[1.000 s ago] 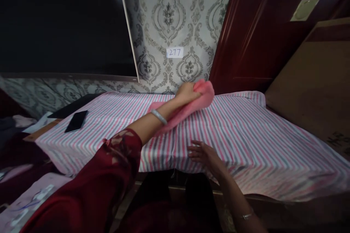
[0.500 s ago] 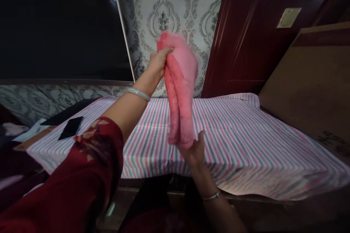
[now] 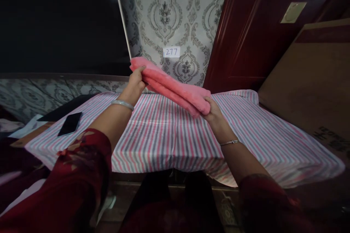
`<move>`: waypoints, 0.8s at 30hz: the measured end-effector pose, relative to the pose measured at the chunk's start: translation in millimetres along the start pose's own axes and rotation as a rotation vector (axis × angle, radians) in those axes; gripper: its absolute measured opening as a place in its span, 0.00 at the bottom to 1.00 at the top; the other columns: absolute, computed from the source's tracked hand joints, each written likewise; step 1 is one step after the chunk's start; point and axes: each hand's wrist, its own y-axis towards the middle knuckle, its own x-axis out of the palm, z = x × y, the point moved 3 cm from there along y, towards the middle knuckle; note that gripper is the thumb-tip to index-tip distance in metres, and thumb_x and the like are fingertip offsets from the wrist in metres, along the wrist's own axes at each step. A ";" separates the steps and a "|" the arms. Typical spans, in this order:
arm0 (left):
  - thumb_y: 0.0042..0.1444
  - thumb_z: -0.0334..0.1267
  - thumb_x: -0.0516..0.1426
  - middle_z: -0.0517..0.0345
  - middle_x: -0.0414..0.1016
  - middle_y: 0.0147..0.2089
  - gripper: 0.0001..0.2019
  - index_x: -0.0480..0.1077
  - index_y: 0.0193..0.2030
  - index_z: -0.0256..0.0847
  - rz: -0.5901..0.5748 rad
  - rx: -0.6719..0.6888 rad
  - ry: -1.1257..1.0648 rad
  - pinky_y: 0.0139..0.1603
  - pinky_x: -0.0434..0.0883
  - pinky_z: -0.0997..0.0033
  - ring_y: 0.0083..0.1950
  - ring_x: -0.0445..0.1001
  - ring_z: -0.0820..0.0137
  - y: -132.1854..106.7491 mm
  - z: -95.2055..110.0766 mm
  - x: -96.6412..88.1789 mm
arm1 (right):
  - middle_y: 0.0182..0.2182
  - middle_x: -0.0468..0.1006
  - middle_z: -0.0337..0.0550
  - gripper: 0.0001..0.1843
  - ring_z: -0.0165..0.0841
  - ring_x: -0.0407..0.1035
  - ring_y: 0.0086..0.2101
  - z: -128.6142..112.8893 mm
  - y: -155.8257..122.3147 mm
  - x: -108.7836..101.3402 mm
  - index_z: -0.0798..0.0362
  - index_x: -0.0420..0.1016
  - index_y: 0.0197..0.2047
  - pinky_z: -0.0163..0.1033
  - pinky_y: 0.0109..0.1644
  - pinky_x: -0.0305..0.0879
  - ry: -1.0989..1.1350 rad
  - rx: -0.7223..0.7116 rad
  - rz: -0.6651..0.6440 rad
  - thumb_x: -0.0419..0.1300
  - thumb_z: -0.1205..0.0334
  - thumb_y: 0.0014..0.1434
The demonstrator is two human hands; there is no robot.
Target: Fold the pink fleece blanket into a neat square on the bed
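A folded pink fluffy cloth, perhaps a towel, is stretched between my hands above a table draped in a striped cloth. My left hand grips its upper left end, thumb on top. At the lower right end, my right hand is closed around the folded layers, its fingers partly hidden beneath. The pink cloth slopes down from left to right, and its fold edges face me.
A black phone lies on the table's left part. Behind stand a large dark screen and a wall with a paper label reading 277. A cardboard box is at the right, beside a dark red door panel.
The pink cloth has swung from hanging nearly upright to a gentle slope. My right hand has risen rightward and closed on its lower end; my left hand has moved left and down.
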 end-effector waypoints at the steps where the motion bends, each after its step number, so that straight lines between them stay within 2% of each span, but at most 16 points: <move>1: 0.58 0.30 0.60 0.53 0.80 0.40 0.05 0.70 0.41 0.38 0.023 -0.003 -0.034 0.58 0.75 0.63 0.48 0.78 0.68 -1.7 3.9 -5.5 | 0.30 0.81 0.42 0.08 0.42 0.78 0.45 -1.0 6.1 6.6 0.52 0.73 0.36 0.48 0.55 0.77 0.006 -0.013 -0.012 0.62 0.64 0.50; 3: 0.59 0.30 0.59 0.54 0.80 0.38 0.04 0.70 0.40 0.38 0.030 0.009 -0.085 0.56 0.76 0.66 0.47 0.78 0.69 -7.7 11.9 -18.6 | 0.33 0.82 0.41 0.12 0.40 0.77 0.45 -1.7 14.4 16.9 0.52 0.73 0.39 0.47 0.55 0.76 0.022 -0.067 -0.009 0.63 0.65 0.48; 5: 0.59 0.29 0.59 0.56 0.80 0.38 0.04 0.71 0.40 0.38 0.017 0.050 -0.118 0.57 0.76 0.67 0.46 0.79 0.70 -18.4 15.8 -40.3 | 0.37 0.83 0.39 0.18 0.38 0.77 0.46 2.8 15.9 21.3 0.51 0.73 0.44 0.45 0.55 0.76 0.010 -0.127 -0.006 0.64 0.66 0.47; 8: 0.56 0.29 0.60 0.56 0.81 0.40 0.08 0.73 0.43 0.39 0.029 0.080 -0.086 0.55 0.77 0.69 0.47 0.79 0.69 -43.3 2.5 -94.3 | 0.43 0.83 0.38 0.26 0.38 0.76 0.47 28.4 5.1 14.8 0.49 0.72 0.49 0.45 0.55 0.75 -0.061 -0.096 -0.035 0.66 0.65 0.45; 10: 0.53 0.27 0.61 0.56 0.81 0.39 0.13 0.74 0.46 0.39 0.093 -0.058 0.010 0.51 0.79 0.66 0.45 0.80 0.65 -61.9 -21.6 -139.0 | 0.41 0.83 0.39 0.26 0.39 0.77 0.43 56.7 -7.5 3.0 0.49 0.71 0.48 0.46 0.51 0.77 -0.128 0.034 -0.029 0.66 0.65 0.42; 12: 0.51 0.23 0.60 0.59 0.79 0.33 0.15 0.73 0.44 0.41 0.275 -0.300 0.132 0.43 0.82 0.63 0.37 0.79 0.66 -80.0 -49.4 -182.4 | 0.36 0.83 0.40 0.25 0.39 0.78 0.37 84.8 -20.6 -10.6 0.49 0.71 0.45 0.47 0.44 0.78 -0.196 0.183 -0.011 0.67 0.65 0.40; 14: 0.50 0.21 0.58 0.59 0.77 0.30 0.16 0.72 0.44 0.41 0.344 -0.368 0.175 0.37 0.82 0.62 0.32 0.77 0.67 -92.4 -67.0 -209.0 | 0.33 0.83 0.41 0.24 0.40 0.77 0.33 103.4 -30.4 -21.3 0.50 0.70 0.44 0.47 0.39 0.78 -0.238 0.259 -0.016 0.67 0.63 0.40; 16: 0.51 0.22 0.58 0.59 0.76 0.30 0.16 0.71 0.45 0.40 0.336 -0.392 0.217 0.35 0.81 0.64 0.30 0.76 0.68 -99.6 -75.2 -219.0 | 0.35 0.84 0.43 0.25 0.40 0.78 0.33 110.1 -35.8 -27.5 0.50 0.70 0.45 0.46 0.38 0.78 -0.268 0.254 -0.042 0.68 0.61 0.41; 20: 0.53 0.25 0.57 0.56 0.75 0.30 0.14 0.71 0.47 0.38 0.301 -0.377 0.274 0.36 0.81 0.61 0.29 0.76 0.68 -106.8 -74.4 -220.2 | 0.39 0.83 0.48 0.23 0.40 0.78 0.34 105.9 -40.5 -36.0 0.48 0.71 0.47 0.44 0.34 0.77 -0.391 0.229 -0.066 0.67 0.53 0.49; 22: 0.52 0.25 0.58 0.54 0.75 0.29 0.13 0.71 0.45 0.36 0.294 -0.350 0.307 0.35 0.81 0.58 0.28 0.76 0.66 -110.4 -72.6 -225.2 | 0.36 0.82 0.47 0.25 0.39 0.78 0.30 101.8 -43.4 -48.1 0.47 0.71 0.50 0.42 0.29 0.75 -0.455 0.266 -0.003 0.66 0.48 0.51; 24: 0.49 0.26 0.58 0.51 0.76 0.30 0.14 0.72 0.44 0.34 0.291 -0.300 0.366 0.34 0.80 0.57 0.28 0.77 0.64 -114.7 -70.4 -235.9 | 0.33 0.81 0.45 0.26 0.39 0.77 0.27 94.8 -47.7 -69.3 0.46 0.72 0.50 0.41 0.27 0.75 -0.502 0.277 0.117 0.67 0.47 0.49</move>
